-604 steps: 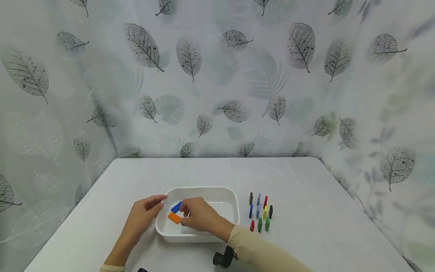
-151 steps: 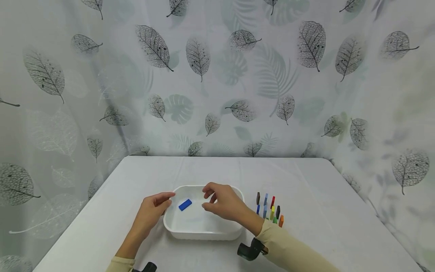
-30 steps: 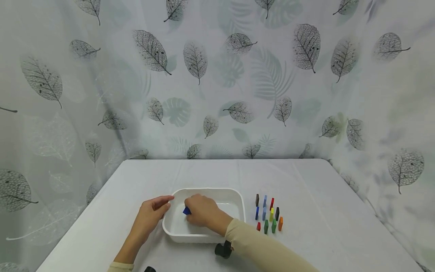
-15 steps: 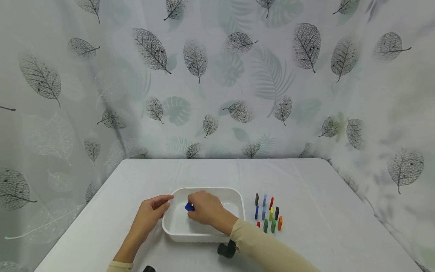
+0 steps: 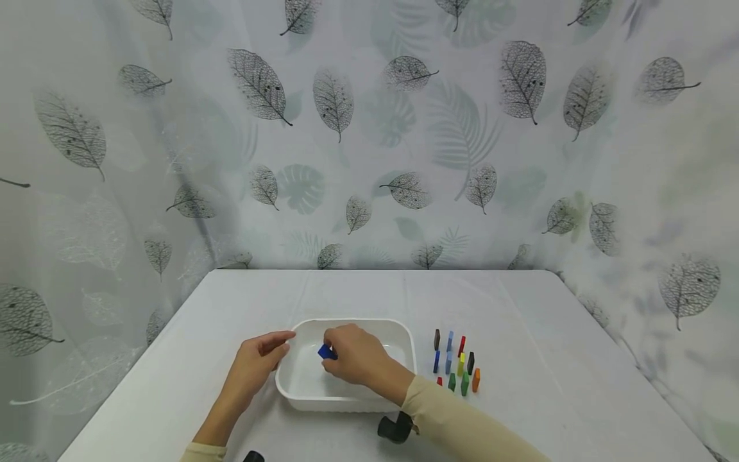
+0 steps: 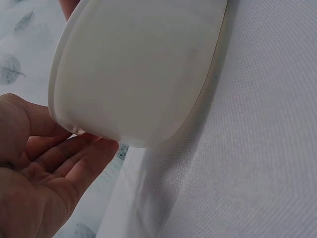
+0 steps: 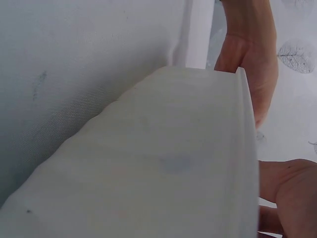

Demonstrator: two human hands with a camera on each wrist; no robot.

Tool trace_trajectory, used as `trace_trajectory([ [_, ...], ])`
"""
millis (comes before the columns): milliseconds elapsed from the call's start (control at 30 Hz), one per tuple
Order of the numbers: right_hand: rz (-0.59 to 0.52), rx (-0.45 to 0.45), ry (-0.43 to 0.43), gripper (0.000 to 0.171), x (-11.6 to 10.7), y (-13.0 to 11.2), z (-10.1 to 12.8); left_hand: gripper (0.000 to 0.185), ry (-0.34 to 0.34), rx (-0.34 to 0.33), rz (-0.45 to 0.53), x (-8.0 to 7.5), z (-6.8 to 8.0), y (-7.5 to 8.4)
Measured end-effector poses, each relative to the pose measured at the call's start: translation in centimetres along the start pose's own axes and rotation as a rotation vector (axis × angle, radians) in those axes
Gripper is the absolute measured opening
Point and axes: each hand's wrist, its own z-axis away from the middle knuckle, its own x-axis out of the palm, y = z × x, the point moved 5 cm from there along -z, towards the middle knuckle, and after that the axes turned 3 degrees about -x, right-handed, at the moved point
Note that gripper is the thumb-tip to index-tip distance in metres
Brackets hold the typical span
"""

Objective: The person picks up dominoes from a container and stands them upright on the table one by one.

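Note:
My right hand (image 5: 359, 357) is inside the white tray (image 5: 346, 403) and pinches a blue domino block (image 5: 325, 351) between thumb and fingers. The block's left end sticks out tilted, and my fingers hide the rest. At the tray's left end, my left hand (image 5: 254, 364) touches the rim with relaxed fingers. In the left wrist view its fingers (image 6: 91, 166) lie against the outer wall of the tray (image 6: 129, 74). The right wrist view mostly shows the tray's side wall (image 7: 148, 163), which hides the block.
Several coloured domino blocks stand upright in rows right of the tray, among them a yellow block (image 5: 461, 364), a green block (image 5: 464, 384) and an orange block (image 5: 476, 380). My right sleeve (image 5: 462, 420) passes just in front of them. A leaf-patterned curtain (image 5: 369, 128) hangs behind the table (image 5: 260, 295).
The orange block, in the tray 20 seconds ago, now stands at the right. My right hand has taken hold of the blue block and shifted it slightly right. My left hand stays at the rim.

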Motion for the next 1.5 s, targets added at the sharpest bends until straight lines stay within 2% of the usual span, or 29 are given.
trace_trajectory([
  [267,-0.05,-0.055,0.049,0.016,-1.3,0.4,0.9,0.03,0.011,0.0,-0.004,0.0,-0.1,0.1],
  [1000,-0.268,-0.094,0.135,0.018,-4.2,2.1,3.2,0.029,0.016,-0.001,0.005,0.1,-0.2,-0.2],
  [1500,-0.305,-0.052,0.198,0.015,-6.4,3.8,4.7,0.029,0.023,-0.005,-0.008,0.0,-0.3,-0.2],
])
